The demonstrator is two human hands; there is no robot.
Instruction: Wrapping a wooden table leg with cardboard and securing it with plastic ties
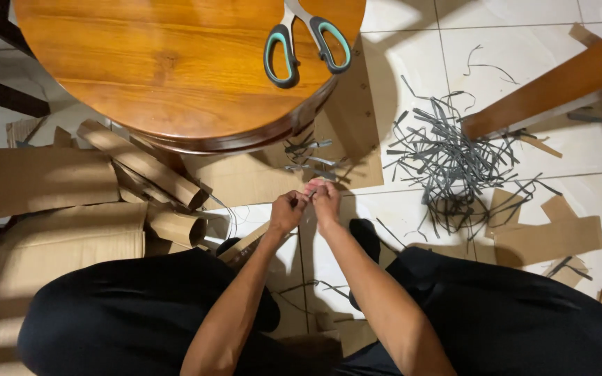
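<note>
Black-trousered knees [141, 313] frame our view as we sit over the tiled floor [412, 56], left hand [287, 211] and right hand [327, 202] touching, fingertips pinched on something too small for us to identify. Beyond them, a heap of thin grey strips [447, 160] sprawls on the tiles to our right, well apart from our hands. Scissors [306, 43] with teal-lined handles lie on the round wooden table [148, 69], with cardboard pieces [50, 181] and rolls to our left.
</note>
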